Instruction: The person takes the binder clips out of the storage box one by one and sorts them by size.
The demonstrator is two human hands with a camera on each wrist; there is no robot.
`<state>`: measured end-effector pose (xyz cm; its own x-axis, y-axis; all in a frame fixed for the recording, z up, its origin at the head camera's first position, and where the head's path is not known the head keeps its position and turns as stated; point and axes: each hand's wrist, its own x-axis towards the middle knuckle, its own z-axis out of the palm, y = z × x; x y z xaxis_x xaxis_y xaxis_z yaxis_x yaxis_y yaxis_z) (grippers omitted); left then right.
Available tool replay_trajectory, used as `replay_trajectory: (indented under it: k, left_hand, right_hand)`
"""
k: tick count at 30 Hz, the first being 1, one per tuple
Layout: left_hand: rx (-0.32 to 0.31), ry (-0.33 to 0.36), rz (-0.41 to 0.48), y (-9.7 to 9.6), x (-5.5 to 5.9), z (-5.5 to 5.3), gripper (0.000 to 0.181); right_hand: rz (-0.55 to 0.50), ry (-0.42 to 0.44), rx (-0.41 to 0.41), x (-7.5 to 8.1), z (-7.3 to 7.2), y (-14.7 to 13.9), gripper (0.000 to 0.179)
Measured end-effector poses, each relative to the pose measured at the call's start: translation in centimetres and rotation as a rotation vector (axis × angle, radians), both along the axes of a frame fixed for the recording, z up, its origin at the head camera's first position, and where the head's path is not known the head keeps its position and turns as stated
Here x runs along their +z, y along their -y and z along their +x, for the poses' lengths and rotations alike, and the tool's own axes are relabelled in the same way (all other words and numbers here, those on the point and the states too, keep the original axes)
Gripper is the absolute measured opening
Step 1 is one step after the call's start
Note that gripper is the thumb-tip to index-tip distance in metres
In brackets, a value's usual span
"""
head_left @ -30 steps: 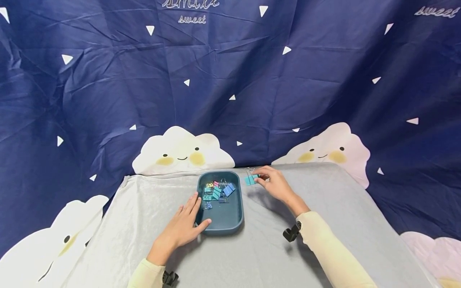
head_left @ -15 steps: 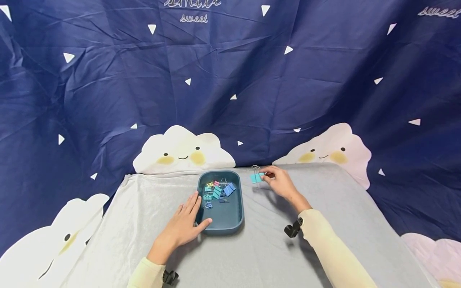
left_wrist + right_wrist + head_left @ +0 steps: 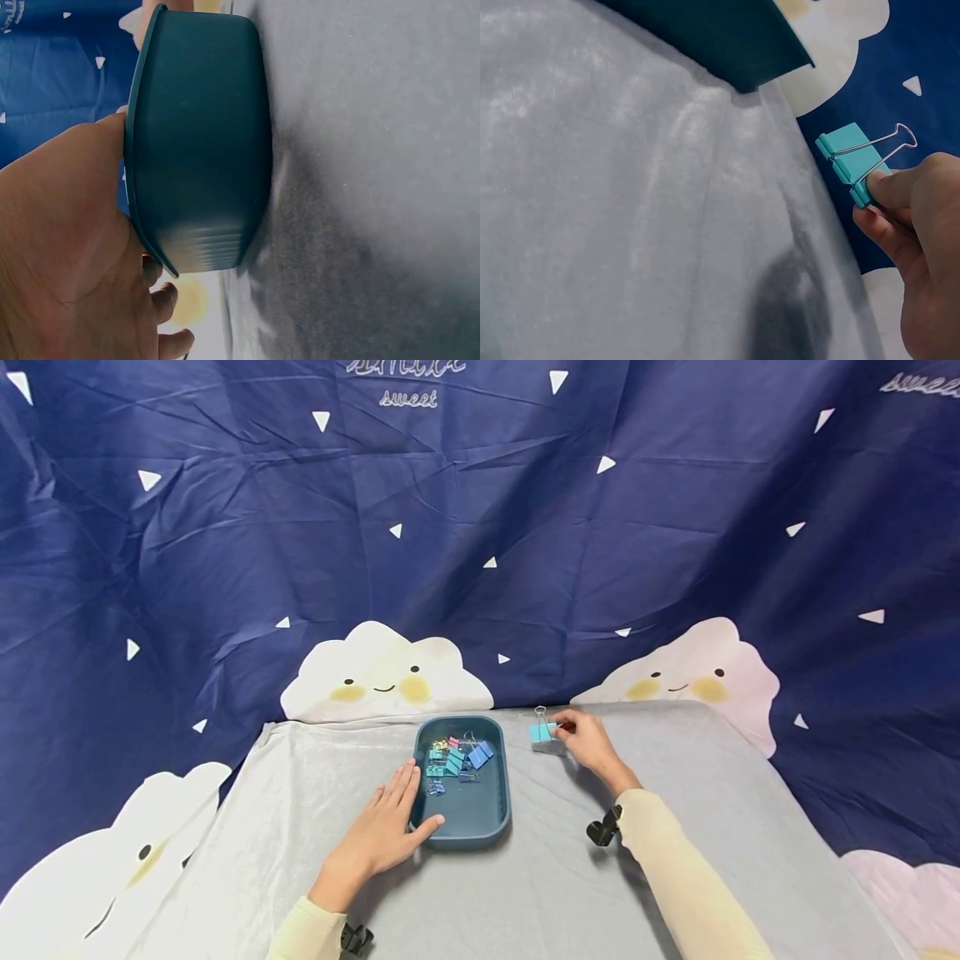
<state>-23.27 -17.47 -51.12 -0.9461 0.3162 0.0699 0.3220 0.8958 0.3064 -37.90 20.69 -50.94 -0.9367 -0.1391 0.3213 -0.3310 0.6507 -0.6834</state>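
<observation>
My right hand [image 3: 588, 743] pinches a turquoise binder clip [image 3: 542, 732] by one end, to the right of a dark teal plastic bin [image 3: 468, 842]. In the right wrist view the binder clip [image 3: 853, 146] sits between thumb and fingers, its wire handle sticking out. My left hand [image 3: 378, 835] rests on the bin's left rim with straight fingers and the thumb over the near corner. Inside the bin lie several binder clips: green ones [image 3: 454, 762], a blue one [image 3: 481, 755], and smaller blue, yellow and pink ones toward the left side.
A grey cloth covers the table [image 3: 525, 902]. Behind its far edge hangs a navy curtain [image 3: 480, 527] printed with white clouds and triangles. A black wrist mount [image 3: 603, 827] sits on the right sleeve.
My right hand has moved the turquoise clip slightly to the right, away from the bin, and its wire handle now stands more upright. The left hand stays on the rim.
</observation>
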Motion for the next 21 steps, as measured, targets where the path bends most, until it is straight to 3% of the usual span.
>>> replay_trajectory:
  k: [9, 15, 21]
  left_hand:
    - [-0.003, 0.005, 0.011, 0.1, -0.2, -0.1, 0.101]
    - [0.007, 0.010, 0.015, 0.1, -0.3, -0.1, 0.102]
    - [0.007, 0.008, 0.015, 0.1, -0.2, 0.0, 0.101]
  right_hand:
    - [0.040, 0.049, -0.037, -1.7, -0.5, -0.2, 0.021]
    - [0.126, 0.099, -0.064, -2.8, -0.5, -0.5, 0.023]
    - [0.162, 0.094, -0.086, -3.3, -0.6, -0.3, 0.024]
